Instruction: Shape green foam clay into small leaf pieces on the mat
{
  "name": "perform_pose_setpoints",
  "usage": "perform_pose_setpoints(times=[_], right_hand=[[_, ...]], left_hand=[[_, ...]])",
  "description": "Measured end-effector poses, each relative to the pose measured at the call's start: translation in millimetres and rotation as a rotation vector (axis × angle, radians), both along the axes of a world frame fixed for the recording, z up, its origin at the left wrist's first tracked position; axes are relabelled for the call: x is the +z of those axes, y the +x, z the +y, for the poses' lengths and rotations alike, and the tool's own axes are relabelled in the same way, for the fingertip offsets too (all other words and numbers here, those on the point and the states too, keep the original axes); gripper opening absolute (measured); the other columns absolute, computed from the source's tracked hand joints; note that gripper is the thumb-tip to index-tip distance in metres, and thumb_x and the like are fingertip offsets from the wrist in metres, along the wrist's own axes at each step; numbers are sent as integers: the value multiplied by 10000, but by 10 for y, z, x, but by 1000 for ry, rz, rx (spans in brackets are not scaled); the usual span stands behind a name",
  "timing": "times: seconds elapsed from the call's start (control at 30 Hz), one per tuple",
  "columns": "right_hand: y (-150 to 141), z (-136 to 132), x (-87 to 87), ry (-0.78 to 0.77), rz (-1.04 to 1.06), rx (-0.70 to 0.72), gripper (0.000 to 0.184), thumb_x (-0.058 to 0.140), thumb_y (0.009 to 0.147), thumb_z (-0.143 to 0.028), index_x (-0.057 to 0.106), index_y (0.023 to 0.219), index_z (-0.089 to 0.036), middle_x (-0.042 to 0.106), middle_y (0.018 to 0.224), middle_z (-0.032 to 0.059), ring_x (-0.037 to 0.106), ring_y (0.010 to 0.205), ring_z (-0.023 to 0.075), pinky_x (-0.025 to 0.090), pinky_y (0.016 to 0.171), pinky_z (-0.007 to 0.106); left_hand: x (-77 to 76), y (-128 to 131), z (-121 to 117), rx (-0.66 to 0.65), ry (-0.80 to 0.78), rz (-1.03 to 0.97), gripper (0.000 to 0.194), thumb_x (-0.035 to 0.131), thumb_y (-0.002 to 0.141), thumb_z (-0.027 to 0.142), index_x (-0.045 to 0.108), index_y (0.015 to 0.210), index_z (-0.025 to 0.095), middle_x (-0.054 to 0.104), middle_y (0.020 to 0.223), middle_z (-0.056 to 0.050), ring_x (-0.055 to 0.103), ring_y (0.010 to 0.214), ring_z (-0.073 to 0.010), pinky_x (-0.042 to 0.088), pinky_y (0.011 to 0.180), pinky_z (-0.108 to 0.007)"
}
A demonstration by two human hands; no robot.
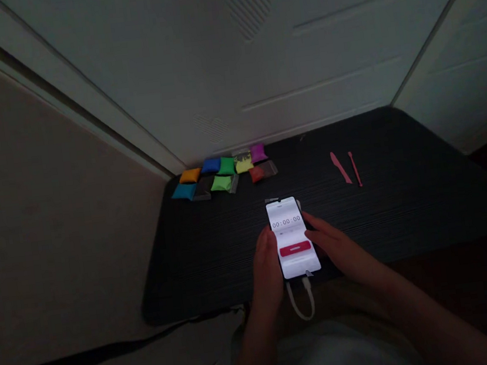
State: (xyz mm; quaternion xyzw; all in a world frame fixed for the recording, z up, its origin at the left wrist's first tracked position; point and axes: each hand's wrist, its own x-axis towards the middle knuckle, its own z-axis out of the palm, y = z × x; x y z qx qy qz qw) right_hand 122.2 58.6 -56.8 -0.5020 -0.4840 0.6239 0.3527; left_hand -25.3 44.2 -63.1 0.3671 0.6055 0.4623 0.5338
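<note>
A lit smartphone (293, 235) is held between my two hands above the near edge of the dark table. Its white screen reads 00:00:00 over a red button. My left hand (266, 262) grips the phone's left side, with the thumb along the edge. Around the right side, my right hand (328, 240) is closed, its thumb at the screen's edge and the other fingers partly behind. A short white cable (307, 317) loops below the phone's lower end, one plug near its bottom edge.
On the black table (207, 252), several small colored packets, among them an orange packet (190, 176) and a purple packet (258, 153), lie at the back left. A pink plastic knife (340, 167) and a thin pink tool (355, 169) lie to the right. A white panelled wall (211, 62) stands behind.
</note>
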Motion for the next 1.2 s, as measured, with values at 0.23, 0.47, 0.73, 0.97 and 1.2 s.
perform_pose_setpoints(times=[0.23, 0.47, 0.73, 0.97, 1.2], right_hand=[[-308, 119, -79, -63, 105, 31, 485, 425, 771, -379, 379, 1244, -281, 405, 1300, -8, 404, 1154, 233, 392, 878, 381], [-381, 121, -76, -135, 181, 33, 503, 459, 762, -341, 359, 1251, -276, 384, 1315, 0, 403, 1155, 231, 436, 826, 371], [-322, 30, 0, -153, 278, 46, 465, 493, 748, -258, 408, 1205, -247, 445, 1266, 45, 492, 1064, 227, 467, 774, 352], [-268, -18, 15, -177, 296, -1, 399, 457, 783, -254, 429, 1180, -255, 439, 1261, 34, 461, 1093, 199, 431, 840, 352], [-251, -40, -28, -190, 357, -7, 392, 457, 800, -325, 419, 1187, -269, 425, 1266, 42, 447, 1101, 207, 435, 833, 370]], left_hand=[[-5, -340, 79, 56, -21, -33, 438, 409, 776, 492, 546, 1082, 210, 587, 1104, -60, 544, 1004, -215, 419, 836, -344], [30, -422, 50, 49, -5, -22, 440, 397, 784, 492, 536, 1101, 220, 578, 1122, -59, 543, 1011, -214, 418, 839, -340], [48, -387, 35, 54, -14, 66, 510, 412, 786, 476, 398, 1221, 210, 494, 1214, -98, 536, 1012, -226, 450, 790, -336], [161, -265, -127, -44, 97, 436, 759, 564, 713, 375, 142, 1328, 233, 331, 1337, -117, 386, 1171, -263, 332, 930, -421], [222, -149, -232, -107, 129, 659, 866, 602, 664, 322, 60, 1335, 243, 313, 1342, -115, 343, 1198, -263, 293, 954, -424]])
